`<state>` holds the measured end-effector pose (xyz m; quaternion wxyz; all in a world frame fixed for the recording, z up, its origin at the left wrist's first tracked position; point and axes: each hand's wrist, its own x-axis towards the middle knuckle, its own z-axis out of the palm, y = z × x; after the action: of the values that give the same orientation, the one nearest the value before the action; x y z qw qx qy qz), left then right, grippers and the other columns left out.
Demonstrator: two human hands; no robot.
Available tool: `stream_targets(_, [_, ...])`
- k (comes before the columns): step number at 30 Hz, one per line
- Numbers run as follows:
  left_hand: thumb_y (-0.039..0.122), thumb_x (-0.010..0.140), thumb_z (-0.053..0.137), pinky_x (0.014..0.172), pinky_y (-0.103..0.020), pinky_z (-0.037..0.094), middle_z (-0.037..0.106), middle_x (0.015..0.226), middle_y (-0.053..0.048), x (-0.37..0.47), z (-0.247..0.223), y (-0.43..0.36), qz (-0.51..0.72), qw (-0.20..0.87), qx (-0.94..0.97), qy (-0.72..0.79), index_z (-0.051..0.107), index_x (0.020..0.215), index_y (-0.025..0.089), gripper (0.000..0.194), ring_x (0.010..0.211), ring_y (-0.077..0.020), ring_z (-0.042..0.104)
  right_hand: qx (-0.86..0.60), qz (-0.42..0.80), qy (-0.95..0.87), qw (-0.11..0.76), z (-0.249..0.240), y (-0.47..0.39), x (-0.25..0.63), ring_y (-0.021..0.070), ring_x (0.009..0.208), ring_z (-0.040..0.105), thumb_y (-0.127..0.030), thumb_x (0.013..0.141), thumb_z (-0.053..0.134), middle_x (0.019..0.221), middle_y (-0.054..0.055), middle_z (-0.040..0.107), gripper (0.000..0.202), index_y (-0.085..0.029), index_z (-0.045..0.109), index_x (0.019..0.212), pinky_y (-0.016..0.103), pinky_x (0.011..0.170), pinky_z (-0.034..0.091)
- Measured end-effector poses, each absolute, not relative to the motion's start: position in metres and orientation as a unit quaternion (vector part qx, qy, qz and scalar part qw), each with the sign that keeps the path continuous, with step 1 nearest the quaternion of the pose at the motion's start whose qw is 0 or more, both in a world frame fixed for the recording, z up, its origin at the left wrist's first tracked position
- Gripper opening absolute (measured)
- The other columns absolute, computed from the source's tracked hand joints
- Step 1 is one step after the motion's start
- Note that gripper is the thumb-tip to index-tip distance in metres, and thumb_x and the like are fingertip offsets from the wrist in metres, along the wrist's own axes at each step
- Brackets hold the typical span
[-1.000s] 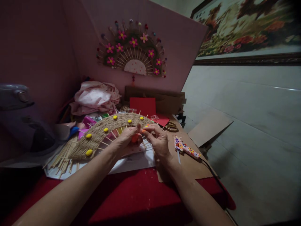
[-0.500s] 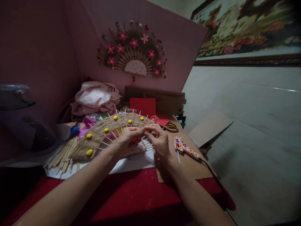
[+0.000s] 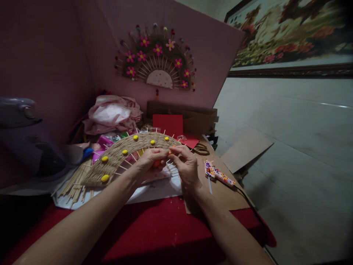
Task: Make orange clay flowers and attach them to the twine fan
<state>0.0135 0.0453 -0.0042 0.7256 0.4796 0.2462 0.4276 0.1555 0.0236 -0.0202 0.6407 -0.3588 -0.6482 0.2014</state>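
Observation:
My left hand [image 3: 153, 159] and my right hand [image 3: 185, 162] meet fingertip to fingertip in front of a twine-wrapped fan [image 3: 120, 144] with yellow dots on its band and thin sticks running through it. A lump of orange modelling clay [image 3: 157, 163] shows under the closed fingers of my left hand. Between the fingertips of both hands a small bit of the same orange clay is pinched, mostly covered by the fingers. The right part of the fan is hidden behind my hands.
A flowered glue gun [image 3: 217, 174] with a black cord lies on cardboard [image 3: 231, 197] at the right. Loose sticks [image 3: 73, 186] lie left, beside white paper. Behind are crumpled pink fabric [image 3: 113, 114] and red card [image 3: 167, 124]. A flower-decorated fan [image 3: 158, 60] hangs on the pink board.
Both hands stay in nearly the same place, their fingers shifting slightly around the pinched orange clay. A little more of the orange lump shows under the left fingers.

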Motion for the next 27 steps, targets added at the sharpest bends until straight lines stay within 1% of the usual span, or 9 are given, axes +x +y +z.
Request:
stream_targets(4, [0.045, 0.066, 0.073, 0.038, -0.018, 0.018, 0.045, 0.045, 0.003, 0.0151, -0.0029, 0.0427, 0.424, 0.726, 0.475, 0.259, 0.055, 0.059, 0.012, 0.038, 0.038, -0.0036, 0.033, -0.365, 0.168, -0.644, 0.651, -0.0199, 0.0231, 0.1556, 0.0158, 0.082, 0.054, -0.025, 0.077, 0.068, 0.085, 0.002, 0.055, 0.006, -0.025, 0.071, 0.082, 0.028, 0.066, 0.043])
stream_targets(6, [0.044, 0.065, 0.074, 0.038, -0.018, 0.019, 0.046, 0.045, 0.003, 0.0154, -0.0024, 0.0424, 0.424, 0.726, 0.476, 0.258, 0.056, 0.059, 0.012, 0.037, 0.038, -0.0036, 0.033, -0.367, 0.164, -0.646, 0.649, -0.0195, 0.0231, 0.156, 0.0161, 0.082, 0.054, -0.025, 0.076, 0.068, 0.086, 0.003, 0.056, 0.007, -0.025, 0.072, 0.083, 0.028, 0.066, 0.043])
stream_targets(9, [0.039, 0.064, 0.076, 0.038, -0.018, 0.02, 0.046, 0.043, 0.003, 0.0147, -0.0022, 0.0435, 0.433, 0.718, 0.478, 0.261, 0.054, 0.057, 0.013, 0.035, 0.037, -0.0034, 0.033, -0.36, 0.176, -0.65, 0.646, -0.0194, 0.0238, 0.1567, 0.017, 0.086, 0.055, -0.026, 0.078, 0.067, 0.087, 0.003, 0.058, 0.008, -0.025, 0.071, 0.085, 0.03, 0.072, 0.044])
stream_targets(16, [0.037, 0.065, 0.075, 0.039, -0.018, 0.02, 0.047, 0.044, 0.003, 0.0144, -0.0029, 0.0429, 0.431, 0.717, 0.477, 0.268, 0.056, 0.059, 0.013, 0.032, 0.038, -0.0034, 0.034, -0.361, 0.189, -0.642, 0.65, -0.02, 0.0237, 0.1574, 0.0176, 0.086, 0.055, -0.03, 0.08, 0.064, 0.085, 0.003, 0.058, 0.009, -0.022, 0.068, 0.079, 0.031, 0.076, 0.044])
stream_targets(19, [0.036, 0.067, 0.074, 0.039, -0.018, 0.021, 0.048, 0.046, 0.003, 0.0146, -0.003, 0.042, 0.432, 0.721, 0.476, 0.261, 0.057, 0.062, 0.013, 0.029, 0.039, -0.0039, 0.036, -0.362, 0.193, -0.644, 0.646, -0.0202, 0.0242, 0.1573, 0.018, 0.088, 0.056, -0.032, 0.082, 0.061, 0.088, 0.004, 0.06, 0.012, -0.023, 0.069, 0.085, 0.032, 0.078, 0.044])
stream_targets(21, [0.035, 0.068, 0.073, 0.039, -0.018, 0.021, 0.048, 0.047, 0.003, 0.0145, -0.0039, 0.0422, 0.43, 0.723, 0.478, 0.256, 0.057, 0.062, 0.012, 0.028, 0.039, -0.0038, 0.036, -0.359, 0.2, -0.644, 0.646, -0.0208, 0.0253, 0.1568, 0.018, 0.088, 0.056, -0.032, 0.082, 0.061, 0.088, 0.004, 0.061, 0.013, -0.024, 0.069, 0.086, 0.032, 0.078, 0.045])
stream_targets(25, [0.033, 0.07, 0.072, 0.039, -0.017, 0.023, 0.047, 0.048, 0.003, 0.0143, -0.0068, 0.0433, 0.42, 0.729, 0.483, 0.242, 0.057, 0.063, 0.013, 0.027, 0.039, -0.0034, 0.034, -0.349, 0.215, -0.637, 0.653, -0.0219, 0.0272, 0.1557, 0.0179, 0.086, 0.055, -0.03, 0.078, 0.066, 0.085, 0.003, 0.058, 0.008, -0.024, 0.07, 0.08, 0.031, 0.074, 0.044])
stream_targets(27, [0.035, 0.072, 0.071, 0.039, -0.017, 0.023, 0.047, 0.049, 0.004, 0.0143, -0.0078, 0.0431, 0.412, 0.736, 0.483, 0.234, 0.057, 0.065, 0.013, 0.027, 0.039, -0.0032, 0.034, -0.352, 0.232, -0.637, 0.646, -0.0215, 0.0272, 0.156, 0.0184, 0.087, 0.055, -0.031, 0.081, 0.062, 0.088, 0.004, 0.059, 0.011, -0.025, 0.07, 0.084, 0.031, 0.074, 0.044])
